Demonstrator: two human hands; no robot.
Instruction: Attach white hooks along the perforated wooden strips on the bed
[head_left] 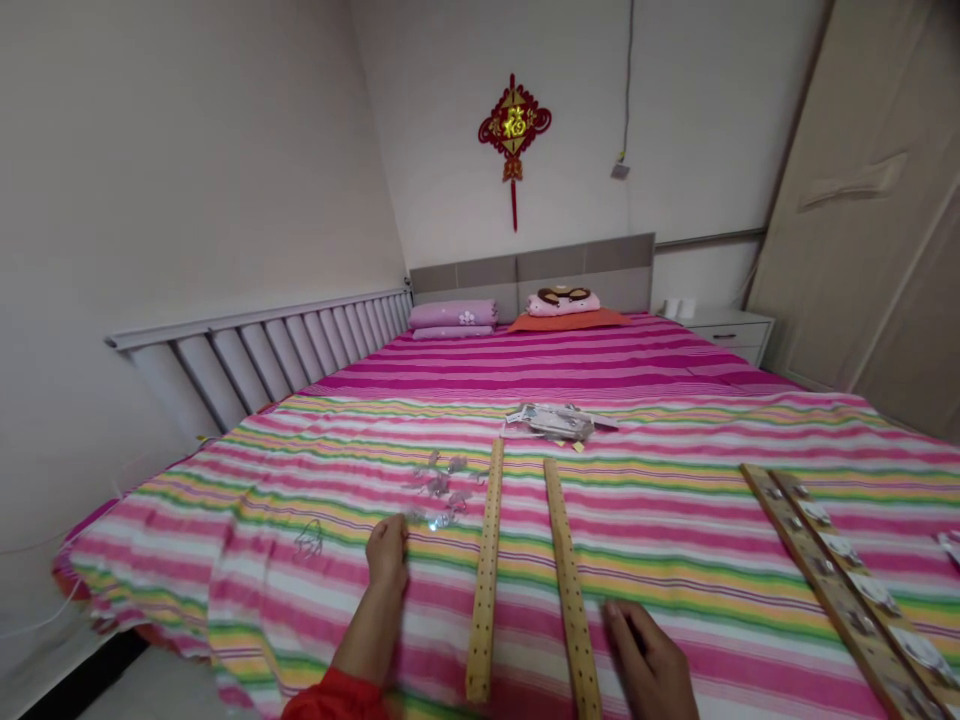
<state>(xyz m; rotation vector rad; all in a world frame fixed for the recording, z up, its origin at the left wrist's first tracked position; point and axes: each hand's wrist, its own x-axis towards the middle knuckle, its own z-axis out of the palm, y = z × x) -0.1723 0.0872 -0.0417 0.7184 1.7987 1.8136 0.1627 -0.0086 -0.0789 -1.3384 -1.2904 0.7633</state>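
My left hand (388, 552) is closed at the near edge of a loose group of small clear plastic packets (441, 487). Its fingertips are turned away, so whatever they may pinch is hidden. Lower right, my right hand (651, 662) rests on the striped sheet with a gap between thumb and fingers, and nothing shows in it. Just left of that hand lies a long wooden strip (570, 590) with rows of small holes. A second holed strip (486, 580) runs roughly alongside, between the first one and the packets.
Two wooden boards (825, 575) carrying shiny, packet-like pieces lie at the right. Beyond the strips sits a pile of clear plastic packaging (556, 421). A thin wire-like tangle (309, 539) is on the left. A radiator (277, 350) borders the bed; folded bedding (454, 315) lies by the headboard.
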